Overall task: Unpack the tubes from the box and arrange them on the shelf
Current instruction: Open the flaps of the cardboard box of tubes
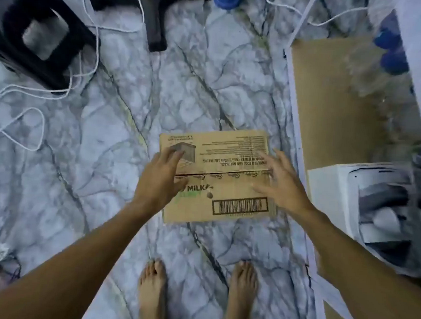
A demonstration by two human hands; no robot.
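Observation:
A closed brown cardboard box with a barcode and "MILK" print lies on the marble-patterned floor, just ahead of my bare feet. My left hand is over the box's left edge, fingers relaxed and reaching onto the top flap. Over the right side of the box, my right hand hovers with its fingers spread and straight. Neither hand holds anything. No tubes are visible; the flaps are shut. The shelf, a white-framed unit with a brown board, stands to the right.
A white box with a dark picture sits on the shelf at the lower right; blurred blue and clear items lie further up. A black stool stands far left, a dark chair leg behind, white cords across the floor.

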